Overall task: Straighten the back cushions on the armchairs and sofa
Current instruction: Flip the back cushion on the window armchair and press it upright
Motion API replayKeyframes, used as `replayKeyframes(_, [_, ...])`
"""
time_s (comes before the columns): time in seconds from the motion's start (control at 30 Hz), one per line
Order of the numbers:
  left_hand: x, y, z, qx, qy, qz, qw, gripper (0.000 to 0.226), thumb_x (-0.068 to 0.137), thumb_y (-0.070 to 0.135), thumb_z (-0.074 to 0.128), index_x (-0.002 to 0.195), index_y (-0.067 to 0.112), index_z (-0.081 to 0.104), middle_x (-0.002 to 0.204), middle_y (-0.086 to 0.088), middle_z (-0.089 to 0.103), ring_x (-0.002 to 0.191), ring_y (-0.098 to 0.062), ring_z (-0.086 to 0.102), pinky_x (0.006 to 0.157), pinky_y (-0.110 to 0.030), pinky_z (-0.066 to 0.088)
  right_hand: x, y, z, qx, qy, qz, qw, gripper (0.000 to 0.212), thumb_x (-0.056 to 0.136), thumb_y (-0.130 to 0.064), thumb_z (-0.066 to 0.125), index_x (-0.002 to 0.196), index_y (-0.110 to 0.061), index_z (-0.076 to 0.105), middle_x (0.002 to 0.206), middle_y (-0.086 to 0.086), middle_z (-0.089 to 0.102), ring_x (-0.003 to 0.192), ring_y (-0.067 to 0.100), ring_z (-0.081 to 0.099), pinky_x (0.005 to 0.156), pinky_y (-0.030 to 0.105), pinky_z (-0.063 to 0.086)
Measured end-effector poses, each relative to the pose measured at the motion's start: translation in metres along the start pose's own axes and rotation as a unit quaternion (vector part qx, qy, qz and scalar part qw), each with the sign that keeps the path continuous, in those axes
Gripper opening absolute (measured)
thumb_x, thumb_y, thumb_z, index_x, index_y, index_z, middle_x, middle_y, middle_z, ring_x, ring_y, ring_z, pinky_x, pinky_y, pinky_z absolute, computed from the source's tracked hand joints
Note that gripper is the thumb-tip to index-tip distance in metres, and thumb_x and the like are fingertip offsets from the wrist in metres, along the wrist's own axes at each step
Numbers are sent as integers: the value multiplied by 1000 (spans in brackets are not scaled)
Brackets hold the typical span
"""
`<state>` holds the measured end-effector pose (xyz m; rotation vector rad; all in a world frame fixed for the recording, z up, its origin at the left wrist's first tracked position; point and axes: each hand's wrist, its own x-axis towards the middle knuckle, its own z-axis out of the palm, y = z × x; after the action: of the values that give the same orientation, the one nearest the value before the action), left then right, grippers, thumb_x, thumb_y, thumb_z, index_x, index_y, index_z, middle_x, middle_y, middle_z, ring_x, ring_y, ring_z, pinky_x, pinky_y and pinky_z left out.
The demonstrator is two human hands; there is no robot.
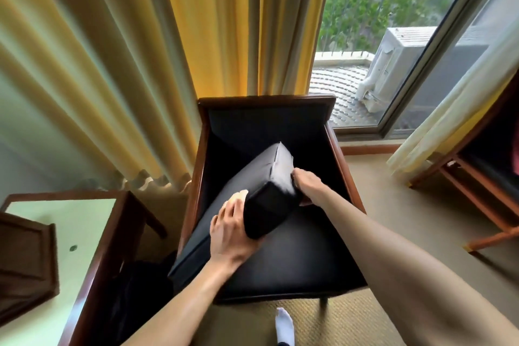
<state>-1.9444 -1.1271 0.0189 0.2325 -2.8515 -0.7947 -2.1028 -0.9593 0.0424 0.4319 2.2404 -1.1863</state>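
A black back cushion point(269, 177) lies tilted and askew across the seat of a wooden-framed armchair point(266, 101), its upper corner pointing toward the chair's back. My left hand point(231, 229) grips the cushion's near left edge, fingers wrapped around its face. My right hand point(306, 187) holds its right edge, fingers tucked underneath. The chair's black seat cushion point(295, 261) shows below the cushion. The chair's back panel point(266, 126) is bare.
Yellow curtains point(140, 64) hang behind the chair. A wooden side table point(70, 233) with a pale top stands to the left. A window point(393, 36) is at the right, and part of another wooden-framed chair point(477, 191) at far right. Beige carpet point(407, 205) covers the floor.
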Motion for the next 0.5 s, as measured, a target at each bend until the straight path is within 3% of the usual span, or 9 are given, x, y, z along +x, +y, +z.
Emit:
replayKeyframes(0.07, [35,11,-10,-3,-1,-13,1000,102,50,48,70,142,30,31,141,4,51,128,-21,51,99,-46,47,17,0,-22,-127,44,-158,978,15,90,-13,49,93,-11,64,100,18,71,92,36,68,86,49,56])
replayKeyframes(0.1, [52,17,-14,2,-10,-17,1000,105,49,50,71,144,31,31,142,7,50,128,-21,51,100,-46,46,24,-2,-34,-163,54,-215,961,24,85,-5,53,103,-14,65,98,13,72,86,30,68,86,48,56])
replayKeyframes(0.13, [67,22,-18,8,-18,-21,1000,107,47,52,71,145,33,31,142,8,49,127,-21,51,100,-46,46,34,-5,-44,-192,48,-270,942,45,80,-2,58,122,-19,61,105,9,71,83,25,66,87,47,55])
replayKeyframes(0.2, [91,31,-19,25,-33,-18,999,108,45,53,70,144,36,29,141,11,49,124,-21,53,97,-46,47,50,-16,-59,-272,13,-358,893,89,76,-9,74,151,-30,31,138,10,55,103,31,64,95,46,52])
replayKeyframes(0.27, [107,39,-14,40,-42,-7,998,106,44,53,68,143,38,31,138,12,51,119,-21,55,93,-44,48,67,-30,-74,-335,-23,-400,853,126,63,-20,90,157,-36,8,160,7,26,131,35,48,106,49,44])
replayKeyframes(0.3, [113,43,-12,47,-45,-3,998,105,44,53,68,142,38,33,136,13,52,116,-21,57,91,-42,49,74,-37,-80,-348,-49,-419,837,136,55,-22,95,156,-38,5,163,5,19,138,34,40,110,50,40])
replayKeyframes(0.37, [123,48,-8,58,-46,-3,997,101,44,51,68,139,40,35,132,14,55,110,-20,59,87,-39,48,94,-40,-91,-341,-99,-459,814,139,46,-29,97,153,-42,9,164,4,19,147,30,28,116,50,32])
replayKeyframes(0.43, [129,51,-8,67,-47,0,997,96,45,50,67,136,42,38,126,15,58,105,-20,60,84,-38,48,108,-31,-91,-302,-109,-494,808,128,47,-38,95,148,-40,16,162,7,24,149,32,23,117,51,30])
replayKeyframes(0.5, [138,54,-14,64,-43,4,997,91,45,48,66,132,43,39,119,15,61,101,-20,62,83,-39,50,112,-31,-87,-275,-99,-514,806,115,51,-37,93,144,-23,29,148,2,43,137,33,44,108,46,41])
